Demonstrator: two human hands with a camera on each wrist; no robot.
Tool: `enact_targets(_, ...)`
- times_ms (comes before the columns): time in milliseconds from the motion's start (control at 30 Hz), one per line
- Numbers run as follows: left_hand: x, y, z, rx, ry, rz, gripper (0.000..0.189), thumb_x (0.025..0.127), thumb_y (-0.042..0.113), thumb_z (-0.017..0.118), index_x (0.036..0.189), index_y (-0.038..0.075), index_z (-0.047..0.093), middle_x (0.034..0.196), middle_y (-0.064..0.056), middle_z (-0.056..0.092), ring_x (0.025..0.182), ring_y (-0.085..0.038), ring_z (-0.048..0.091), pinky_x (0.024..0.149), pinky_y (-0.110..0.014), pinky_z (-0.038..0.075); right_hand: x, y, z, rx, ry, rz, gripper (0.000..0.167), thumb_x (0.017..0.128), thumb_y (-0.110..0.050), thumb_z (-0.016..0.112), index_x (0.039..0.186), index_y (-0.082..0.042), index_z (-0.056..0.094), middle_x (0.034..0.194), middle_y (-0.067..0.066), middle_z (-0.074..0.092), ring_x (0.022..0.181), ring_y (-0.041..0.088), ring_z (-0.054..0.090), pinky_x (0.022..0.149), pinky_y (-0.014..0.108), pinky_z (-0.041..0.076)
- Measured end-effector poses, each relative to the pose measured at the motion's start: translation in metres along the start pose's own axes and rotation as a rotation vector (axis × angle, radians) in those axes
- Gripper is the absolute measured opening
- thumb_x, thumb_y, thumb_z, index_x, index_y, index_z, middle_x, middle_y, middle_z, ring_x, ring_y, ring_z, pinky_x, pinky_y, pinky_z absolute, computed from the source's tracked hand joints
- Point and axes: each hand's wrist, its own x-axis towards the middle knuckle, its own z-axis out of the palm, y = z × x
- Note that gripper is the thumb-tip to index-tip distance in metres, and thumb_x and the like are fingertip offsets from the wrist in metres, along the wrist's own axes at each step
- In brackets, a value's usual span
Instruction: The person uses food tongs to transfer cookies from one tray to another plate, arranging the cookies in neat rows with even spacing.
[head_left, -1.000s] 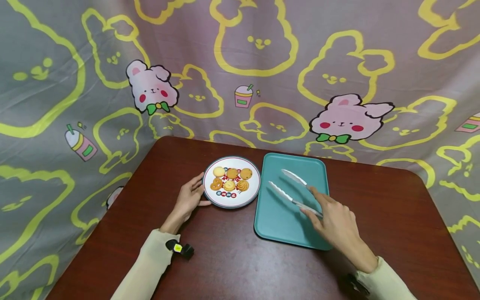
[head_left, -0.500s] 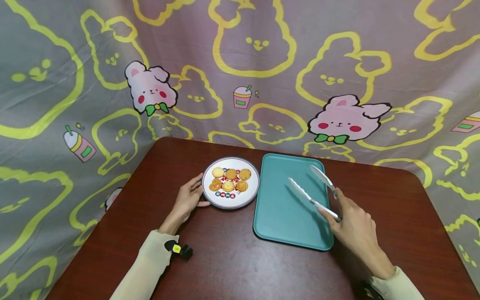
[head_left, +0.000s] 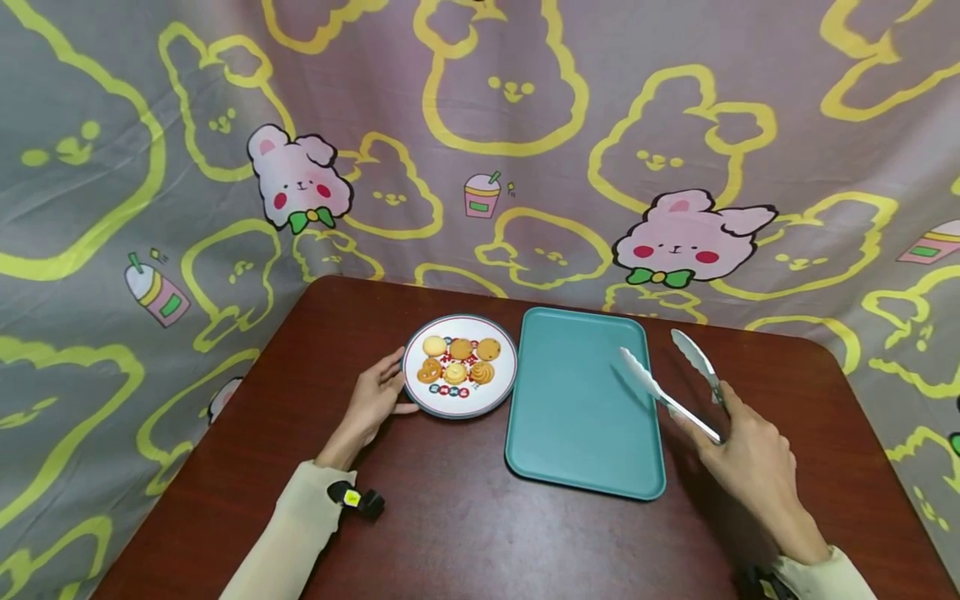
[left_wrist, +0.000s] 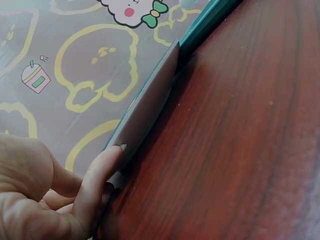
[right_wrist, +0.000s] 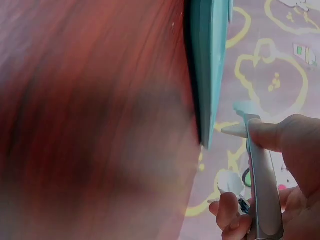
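Observation:
A round white plate (head_left: 491, 392) with a dark rim and red print carries several cookies (head_left: 455, 373) in two rows, among them a pretzel-shaped one. My left hand (head_left: 371, 400) holds the plate at its left edge, with the thumb along the near side and the fingers farther up the rim. In the left wrist view the thumb (left_wrist: 95, 182) lies against the plate's outer side. My right hand (head_left: 753, 458) grips metal tongs (head_left: 678, 408) near their hinged end. Their arms are spread with nothing between them, one tip over the tray's right part, the other beyond its edge.
A teal rectangular tray (head_left: 581, 417) lies right of the plate, close to its rim. Both rest on a dark red-brown wooden table (head_left: 450, 508). A patterned curtain (head_left: 525, 108) with cartoon rabbits hangs behind the table and along its left side.
My right hand has carried the spread tongs rightward, from over the middle of the tray to its right edge. My left hand and the plate stay in place.

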Motion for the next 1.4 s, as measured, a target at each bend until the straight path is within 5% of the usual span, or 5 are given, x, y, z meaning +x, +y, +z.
enact_targets(267,0.000,-0.001,0.001,0.002,-0.002,0.008,0.057,0.111,0.005,0.043,0.165,0.017,0.031,0.164,-0.024,0.037,0.139,-0.041,0.053,0.075,-0.034,0.071,-0.002,0.022,-0.003,-0.014,-0.019,0.074,0.088,0.086,-0.065,0.076,0.145,-0.005,0.051,0.111,0.037,0.066,0.079,0.060,0.062,0.043,0.061,0.043)
enact_targets(533,-0.001,0.001,-0.002,0.007,-0.010,0.026,0.057,0.111,0.004,0.042,0.166,0.014,0.030,0.162,-0.027,0.038,0.134,-0.039,0.056,0.076,-0.034,0.071,-0.006,0.039,-0.003,-0.034,-0.057,0.148,0.094,0.088,-0.068,0.072,0.152,-0.004,0.045,0.118,0.040,0.062,0.088,0.064,0.061,0.045,0.062,0.044)
enact_targets(933,-0.001,-0.001,0.000,-0.002,-0.011,0.027,0.057,0.111,0.003,0.042,0.166,0.012,0.030,0.163,-0.028,0.037,0.135,-0.041,0.055,0.076,-0.033,0.071,-0.003,0.048,-0.006,-0.053,-0.112,0.168,0.094,0.088,-0.070,0.070,0.149,-0.002,0.045,0.114,0.041,0.061,0.086,0.063,0.061,0.044,0.057,0.044)
enact_targets(1400,-0.001,-0.001,-0.002,-0.008,-0.031,0.032,0.058,0.111,0.004,0.043,0.166,0.011,0.028,0.165,-0.028,0.034,0.141,-0.043,0.050,0.077,-0.035,0.071,-0.002,0.048,-0.007,-0.056,-0.188,0.182,0.104,0.091,-0.072,0.064,0.156,0.004,0.034,0.128,0.042,0.053,0.103,0.065,0.056,0.058,0.070,0.048)
